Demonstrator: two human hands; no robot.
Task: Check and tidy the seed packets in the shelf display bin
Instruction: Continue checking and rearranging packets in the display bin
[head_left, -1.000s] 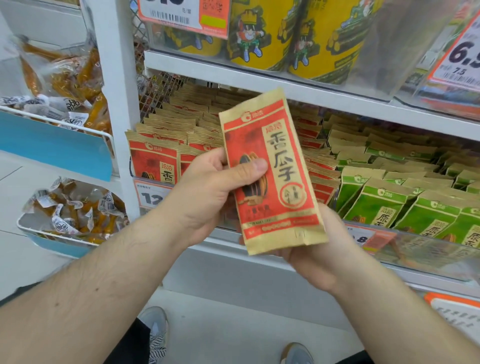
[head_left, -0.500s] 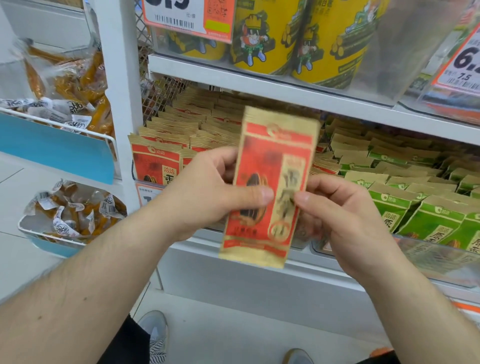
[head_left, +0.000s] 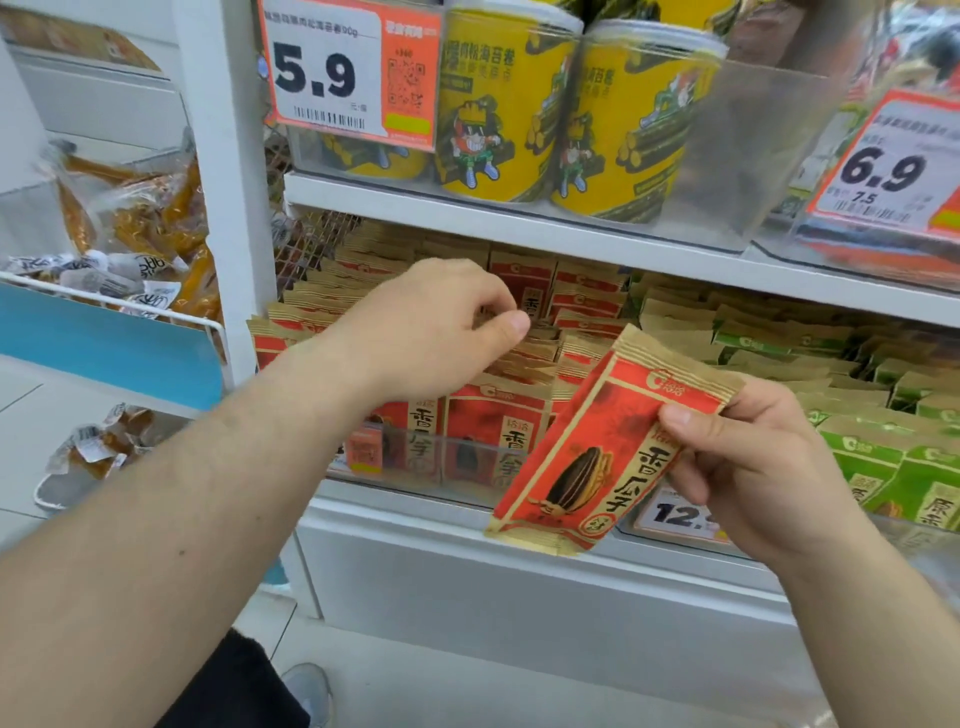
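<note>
Half a second ago both hands held the red seed packet upright in front of the shelf; now the left hand (head_left: 441, 332) has let go and reached up over the bin, while the packet has dropped to the lower right. That left hand hovers above the rows of packets with its fingers curled down and the thumb pointing right. Whether the fingertips are touching a packet I cannot tell, since the back of the hand hides them.

The right hand (head_left: 748, 467) pinches the red seed packet (head_left: 597, 457) near its upper right corner, thumb on the printed face and the other fingers behind. The packet hangs tilted, top leaning to the right, in front of the clear front wall of the bin, its lower edge down over the shelf's white front edge.

Behind the hands, the display bin (head_left: 415, 462) is packed with matching red packets (head_left: 493, 410) standing in rows, front ones upright and the rows behind leaning back. Just to the right sit green packets (head_left: 883, 462) of the same make. A price label (head_left: 675, 514) shows partly below the held packet.

On the shelf above stand yellow cans (head_left: 498, 114) behind an orange price tag (head_left: 343, 78) reading 5.9, with another tag (head_left: 883, 171) reading 6.9 further right. Off to the left, wire baskets (head_left: 130, 312) hold clear-wrapped snacks (head_left: 156, 228).
</note>
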